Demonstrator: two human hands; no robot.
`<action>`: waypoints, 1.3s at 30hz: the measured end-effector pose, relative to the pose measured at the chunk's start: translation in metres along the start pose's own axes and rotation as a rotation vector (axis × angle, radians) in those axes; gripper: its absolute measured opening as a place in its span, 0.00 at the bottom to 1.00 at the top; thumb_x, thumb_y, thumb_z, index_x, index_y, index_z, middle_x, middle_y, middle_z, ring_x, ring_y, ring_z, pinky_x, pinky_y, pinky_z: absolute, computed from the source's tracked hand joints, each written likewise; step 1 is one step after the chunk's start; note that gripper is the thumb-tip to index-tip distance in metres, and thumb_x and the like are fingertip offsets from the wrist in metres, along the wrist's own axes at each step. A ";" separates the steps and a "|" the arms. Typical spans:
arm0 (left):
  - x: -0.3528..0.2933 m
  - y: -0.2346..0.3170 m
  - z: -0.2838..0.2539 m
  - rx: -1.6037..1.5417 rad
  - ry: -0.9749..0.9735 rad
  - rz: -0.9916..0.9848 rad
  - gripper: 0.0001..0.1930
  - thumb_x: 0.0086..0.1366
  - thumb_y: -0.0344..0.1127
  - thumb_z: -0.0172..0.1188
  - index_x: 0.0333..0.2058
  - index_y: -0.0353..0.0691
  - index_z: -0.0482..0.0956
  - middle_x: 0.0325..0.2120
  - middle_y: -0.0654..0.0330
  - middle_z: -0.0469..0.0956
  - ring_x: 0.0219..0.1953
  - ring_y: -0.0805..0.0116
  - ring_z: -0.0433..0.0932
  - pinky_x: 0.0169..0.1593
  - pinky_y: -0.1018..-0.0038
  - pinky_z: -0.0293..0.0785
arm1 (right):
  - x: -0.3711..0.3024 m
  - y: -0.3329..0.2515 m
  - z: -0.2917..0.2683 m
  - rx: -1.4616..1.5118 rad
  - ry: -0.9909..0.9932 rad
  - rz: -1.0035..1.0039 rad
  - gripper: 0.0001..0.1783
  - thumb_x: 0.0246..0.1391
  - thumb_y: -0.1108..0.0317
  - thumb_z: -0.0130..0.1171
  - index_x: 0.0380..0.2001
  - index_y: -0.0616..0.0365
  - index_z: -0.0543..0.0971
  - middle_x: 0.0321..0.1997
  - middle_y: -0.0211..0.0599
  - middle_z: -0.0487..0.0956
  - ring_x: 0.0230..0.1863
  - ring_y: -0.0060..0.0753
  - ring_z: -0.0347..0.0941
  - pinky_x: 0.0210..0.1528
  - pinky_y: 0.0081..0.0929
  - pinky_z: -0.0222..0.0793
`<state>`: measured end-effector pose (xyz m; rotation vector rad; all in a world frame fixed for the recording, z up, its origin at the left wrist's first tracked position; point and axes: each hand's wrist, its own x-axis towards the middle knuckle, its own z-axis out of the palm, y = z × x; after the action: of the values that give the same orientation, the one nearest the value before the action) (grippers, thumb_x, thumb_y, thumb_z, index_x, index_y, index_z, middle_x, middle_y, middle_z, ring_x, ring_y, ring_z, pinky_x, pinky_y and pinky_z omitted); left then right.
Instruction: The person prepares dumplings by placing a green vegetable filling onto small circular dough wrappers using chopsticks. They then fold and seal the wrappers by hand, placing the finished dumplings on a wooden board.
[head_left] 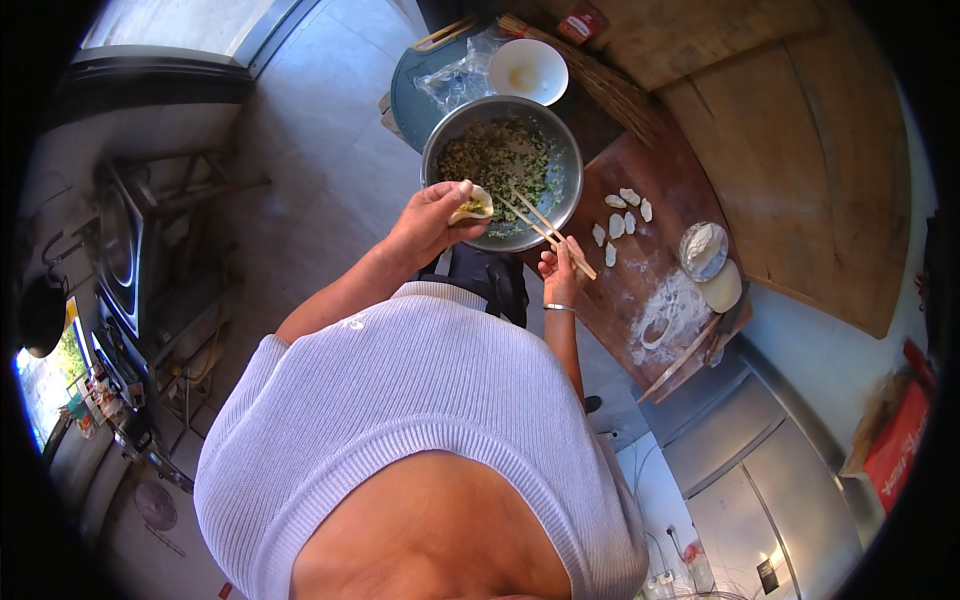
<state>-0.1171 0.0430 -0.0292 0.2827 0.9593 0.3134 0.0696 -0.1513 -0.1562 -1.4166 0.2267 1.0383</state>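
Observation:
My left hand (437,218) is closed on a round dumpling wrapper (481,203), which is partly folded and has some green filling on it. The wrapper is over the left rim of a large steel bowl (572,172). Chopped green and brown filling (497,150) lies in that bowl. At the bowl's lower right, my right hand (562,272) grips a pair of wooden chopsticks (541,226), their tips reaching into the filling. Several finished dumplings (616,226) lie on the wooden board (648,172) to the right.
White flour (665,315) is spread on the board. Beside it are a foil-like covered bowl (703,250), a lump of dough (722,288) and a rolling pin (680,357). Beyond the steel bowl stand a white bowl (545,85) and a plastic bag (462,82). A steel cabinet (730,440) is at lower right.

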 end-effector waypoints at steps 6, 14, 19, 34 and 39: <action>-0.005 0.006 0.007 -0.216 -0.250 -0.002 0.20 0.68 0.37 0.51 0.54 0.32 0.66 0.50 0.49 0.71 0.52 0.58 0.74 0.52 0.69 0.77 | -0.037 -0.004 0.005 -0.163 -0.064 0.141 0.08 0.54 0.66 0.62 0.35 0.56 0.76 0.22 0.26 0.75 0.22 0.20 0.72 0.21 0.19 0.70; -0.024 0.005 0.022 0.198 -0.391 0.164 0.21 0.61 0.26 0.58 0.54 0.34 0.67 0.47 0.54 0.74 0.50 0.64 0.75 0.53 0.68 0.74 | -0.092 -0.110 0.135 -0.801 -0.375 -1.171 0.17 0.39 0.71 0.70 0.36 0.57 0.79 0.39 0.36 0.71 0.38 0.36 0.70 0.40 0.30 0.70; -0.032 0.005 0.026 0.305 -0.347 0.175 0.17 0.63 0.31 0.58 0.50 0.34 0.70 0.44 0.57 0.76 0.47 0.67 0.76 0.52 0.69 0.75 | -0.084 -0.112 0.144 -0.848 -0.439 -1.249 0.18 0.40 0.69 0.69 0.38 0.60 0.78 0.42 0.39 0.71 0.41 0.39 0.71 0.42 0.33 0.70; -0.028 -0.002 0.021 0.461 -0.290 0.463 0.21 0.58 0.21 0.61 0.49 0.33 0.67 0.42 0.60 0.72 0.47 0.72 0.72 0.52 0.74 0.72 | -0.089 -0.114 0.154 -0.854 -0.559 -1.160 0.08 0.43 0.74 0.66 0.29 0.61 0.80 0.33 0.34 0.75 0.36 0.36 0.72 0.38 0.30 0.71; -0.031 0.001 0.024 0.374 -0.313 0.485 0.19 0.59 0.21 0.60 0.49 0.32 0.70 0.42 0.56 0.76 0.45 0.70 0.76 0.49 0.74 0.75 | -0.085 -0.119 0.154 -0.837 -0.491 -1.264 0.07 0.45 0.72 0.65 0.30 0.61 0.80 0.33 0.35 0.76 0.37 0.37 0.72 0.39 0.31 0.71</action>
<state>-0.1142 0.0294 0.0072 0.8875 0.6241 0.5144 0.0370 -0.0333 0.0178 -1.5234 -1.4378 0.3206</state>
